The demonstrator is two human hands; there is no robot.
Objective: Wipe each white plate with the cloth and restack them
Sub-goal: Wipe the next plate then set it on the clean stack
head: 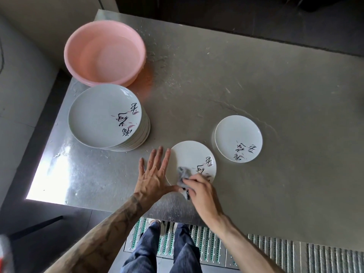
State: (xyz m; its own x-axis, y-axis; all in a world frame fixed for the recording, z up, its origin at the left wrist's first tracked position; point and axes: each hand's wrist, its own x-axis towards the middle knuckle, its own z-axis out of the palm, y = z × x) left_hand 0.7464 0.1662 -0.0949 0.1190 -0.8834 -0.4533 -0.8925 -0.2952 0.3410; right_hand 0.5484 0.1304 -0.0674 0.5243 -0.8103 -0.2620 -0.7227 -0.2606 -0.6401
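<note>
A white plate [190, 156] with black brush writing lies flat near the table's front edge. My right hand [201, 191] grips a crumpled grey cloth [184, 173] and presses it on the plate's near side. My left hand [154, 174] lies flat with straight fingers on the table, against the plate's left rim. A tall stack of white plates [102, 115] stands at the left. One more white plate [238, 137] lies by itself to the right.
A pink plastic basin [104, 54] sits behind the stack at the back left of the steel table [256, 85]. The tabletop shows wet streaks. A grated floor mat [275, 253] and my legs are below the front edge.
</note>
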